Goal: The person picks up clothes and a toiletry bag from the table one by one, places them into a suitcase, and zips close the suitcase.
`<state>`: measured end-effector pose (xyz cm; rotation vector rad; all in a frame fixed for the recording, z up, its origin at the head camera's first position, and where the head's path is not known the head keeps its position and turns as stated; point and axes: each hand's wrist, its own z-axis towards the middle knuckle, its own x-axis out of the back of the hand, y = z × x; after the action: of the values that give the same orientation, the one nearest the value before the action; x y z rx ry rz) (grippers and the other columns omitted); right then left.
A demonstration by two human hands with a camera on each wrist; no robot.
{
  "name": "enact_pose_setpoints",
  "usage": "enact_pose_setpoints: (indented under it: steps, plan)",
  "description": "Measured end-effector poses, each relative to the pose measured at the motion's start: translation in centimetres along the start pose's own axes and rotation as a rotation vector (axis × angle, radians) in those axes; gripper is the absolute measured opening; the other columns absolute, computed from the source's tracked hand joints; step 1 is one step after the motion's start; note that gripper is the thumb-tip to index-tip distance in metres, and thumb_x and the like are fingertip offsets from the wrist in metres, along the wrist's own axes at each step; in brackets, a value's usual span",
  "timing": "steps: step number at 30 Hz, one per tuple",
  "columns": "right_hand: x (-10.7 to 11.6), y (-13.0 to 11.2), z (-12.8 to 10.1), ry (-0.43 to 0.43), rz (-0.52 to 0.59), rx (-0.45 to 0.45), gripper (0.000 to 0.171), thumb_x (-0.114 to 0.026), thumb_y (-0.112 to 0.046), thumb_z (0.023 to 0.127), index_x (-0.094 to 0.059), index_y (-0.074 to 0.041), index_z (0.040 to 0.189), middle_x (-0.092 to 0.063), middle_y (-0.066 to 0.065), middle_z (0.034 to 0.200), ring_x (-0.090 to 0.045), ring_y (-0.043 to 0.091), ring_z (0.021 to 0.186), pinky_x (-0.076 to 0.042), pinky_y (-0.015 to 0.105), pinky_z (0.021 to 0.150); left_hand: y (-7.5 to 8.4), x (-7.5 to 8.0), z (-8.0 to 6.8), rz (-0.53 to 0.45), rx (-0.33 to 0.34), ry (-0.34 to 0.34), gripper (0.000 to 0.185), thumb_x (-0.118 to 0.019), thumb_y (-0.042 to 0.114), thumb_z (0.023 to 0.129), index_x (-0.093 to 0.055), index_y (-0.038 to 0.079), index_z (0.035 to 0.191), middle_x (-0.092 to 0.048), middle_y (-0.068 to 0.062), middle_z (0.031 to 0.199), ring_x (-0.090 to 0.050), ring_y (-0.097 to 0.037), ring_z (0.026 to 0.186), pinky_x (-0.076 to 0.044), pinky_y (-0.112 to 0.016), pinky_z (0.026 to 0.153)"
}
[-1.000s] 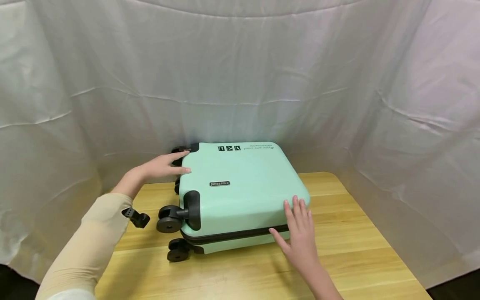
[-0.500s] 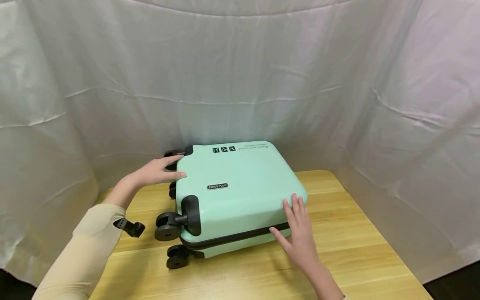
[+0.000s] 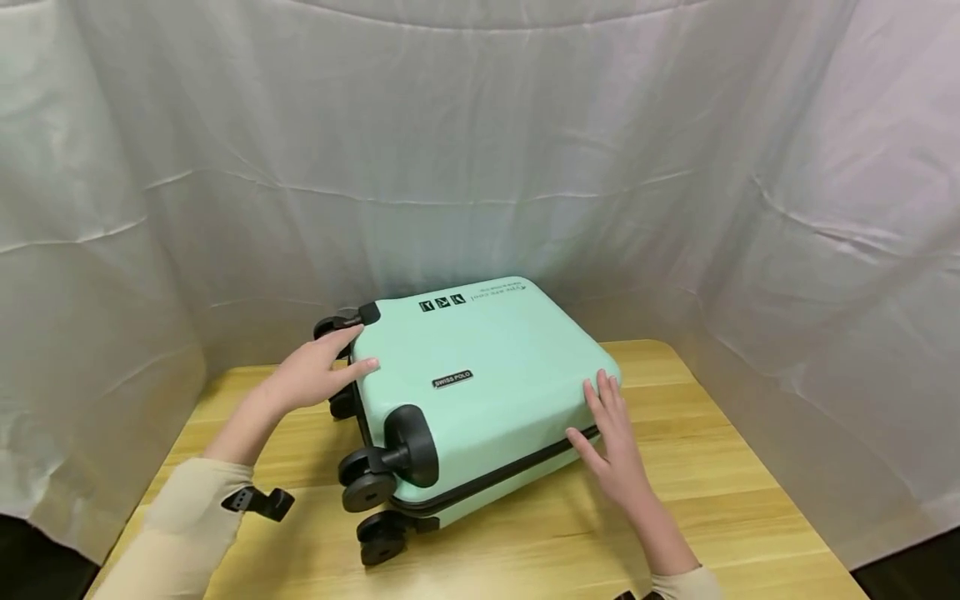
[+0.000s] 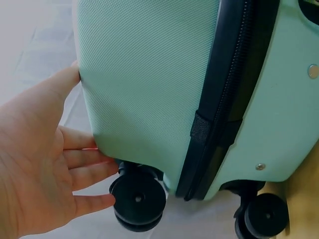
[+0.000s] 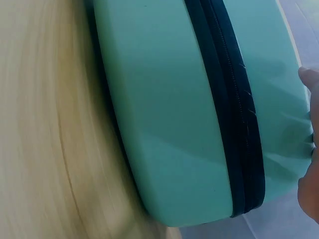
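A mint-green hard-shell suitcase [image 3: 480,375] lies flat on the wooden table [image 3: 712,500], its black wheels [image 3: 363,492] toward me and to the left. My left hand [image 3: 315,371] rests with straight fingers on the shell's left edge near a far wheel [image 4: 137,199]; the wrist view shows the palm [image 4: 35,164] against the shell [image 4: 144,84]. My right hand [image 3: 611,442] lies flat with straight fingers on the right front corner, thumb by the black zipper band [image 5: 234,114].
A white cloth backdrop [image 3: 480,150] hangs behind and on both sides of the table. A small black clip [image 3: 258,502] sticks out from my left sleeve. Bare tabletop [image 5: 40,149] shows in front and to the right of the case.
The suitcase has turned, its wheel end swinging toward me and rightward. Both hands stayed on the shell and moved with it.
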<state>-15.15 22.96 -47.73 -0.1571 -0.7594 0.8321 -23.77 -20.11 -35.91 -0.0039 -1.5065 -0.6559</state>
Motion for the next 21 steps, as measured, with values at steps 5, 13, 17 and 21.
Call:
enact_pose_setpoints:
  steps: [5, 13, 17, 21]
  plan:
    - [0.0, 1.0, 0.6, -0.005, 0.036, -0.031, 0.067, -0.060, -0.008, 0.093, -0.030, -0.004, 0.152, -0.018, 0.022, 0.161, -0.008, 0.040, 0.151, 0.005, 0.020, 0.122, 0.6, -1.0, -1.0, 0.015, 0.046, 0.045, 0.090, -0.040, 0.071, 0.092, -0.025, 0.009, 0.155, -0.029, -0.018, 0.158, -0.031, -0.042, 0.143, -0.030, -0.062, 0.112]
    - [0.0, 2.5, 1.3, -0.008, 0.073, -0.129, 0.067, -0.058, -0.007, 0.094, -0.028, -0.012, 0.154, -0.017, 0.014, 0.163, -0.008, 0.037, 0.152, -0.001, 0.045, 0.125, 2.1, -2.3, -1.8, 0.037, 0.031, 0.148, 0.086, -0.042, 0.065, 0.095, -0.027, 0.005, 0.153, -0.032, -0.020, 0.157, -0.036, -0.043, 0.140, -0.034, -0.061, 0.109]
    - [-0.1, 3.0, 1.8, 0.016, 0.109, -0.148, 0.063, -0.056, -0.006, 0.095, -0.031, -0.012, 0.153, -0.019, 0.014, 0.163, -0.010, 0.038, 0.151, -0.005, 0.054, 0.123, 2.6, -2.9, -2.4, 0.043, 0.031, 0.185, 0.085, -0.043, 0.064, 0.095, -0.027, 0.003, 0.153, -0.032, -0.021, 0.156, -0.034, -0.042, 0.142, -0.033, -0.060, 0.111]
    - [0.0, 3.5, 2.2, 0.014, 0.141, -0.178, 0.061, -0.055, -0.006, 0.096, -0.032, -0.013, 0.153, -0.019, 0.014, 0.163, -0.010, 0.037, 0.152, -0.005, 0.057, 0.122, 3.3, -3.6, -3.1, 0.066, 0.027, 0.225, 0.085, -0.045, 0.062, 0.095, -0.029, 0.002, 0.152, -0.034, -0.022, 0.155, -0.034, -0.042, 0.142, -0.027, -0.058, 0.115]
